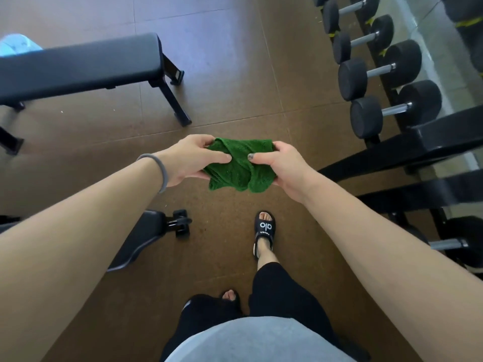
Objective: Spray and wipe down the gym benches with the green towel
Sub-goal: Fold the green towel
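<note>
Bunching between both grips, the green towel [239, 165] is pinched by the left hand [192, 160] and right hand [281, 167], its folds hanging below.

Just one head-mounted wide-angle view, looking steeply down and forward, close over the hands [235, 163], floor [235, 74] stretching toward 12 o'clock.

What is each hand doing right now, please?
Left hand: fingers grip the green towel.
Right hand: fingers grip the same towel.
</note>
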Tool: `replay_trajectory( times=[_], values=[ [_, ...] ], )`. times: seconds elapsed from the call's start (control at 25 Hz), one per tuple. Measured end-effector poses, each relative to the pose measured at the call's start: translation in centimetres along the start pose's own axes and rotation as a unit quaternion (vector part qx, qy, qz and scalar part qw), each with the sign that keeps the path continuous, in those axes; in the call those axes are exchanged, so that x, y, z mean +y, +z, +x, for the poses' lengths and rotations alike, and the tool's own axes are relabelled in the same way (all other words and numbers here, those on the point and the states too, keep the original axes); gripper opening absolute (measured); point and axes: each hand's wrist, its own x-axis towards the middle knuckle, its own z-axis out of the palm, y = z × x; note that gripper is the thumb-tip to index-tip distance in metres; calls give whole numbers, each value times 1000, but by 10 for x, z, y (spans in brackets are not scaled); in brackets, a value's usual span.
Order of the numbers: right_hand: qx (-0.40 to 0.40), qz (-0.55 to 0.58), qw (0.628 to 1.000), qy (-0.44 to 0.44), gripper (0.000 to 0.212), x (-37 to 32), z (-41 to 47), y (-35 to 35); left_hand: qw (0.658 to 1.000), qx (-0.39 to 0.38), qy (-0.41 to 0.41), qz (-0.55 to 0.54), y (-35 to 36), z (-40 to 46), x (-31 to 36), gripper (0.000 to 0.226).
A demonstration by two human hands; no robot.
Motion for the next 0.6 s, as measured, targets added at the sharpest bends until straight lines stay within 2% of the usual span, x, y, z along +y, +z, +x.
replay_trajectory(
  times=[0.24, 0.48, 0.6],
  values=[
    [-8, -32, 999, 8, 39, -129, 139, -14, 999, 17, -9, -49, -66, 115, 104, 28],
    [-36, -79, 996, 4, 40, -257, 305, 37, 993, 57, -5, -104, -192, 234, 179, 20],
    [-41, -85, 995, 7, 40, -316, 387, 68, 993, 61, 0, -103, -264, 297, 216, 30]
  ],
)
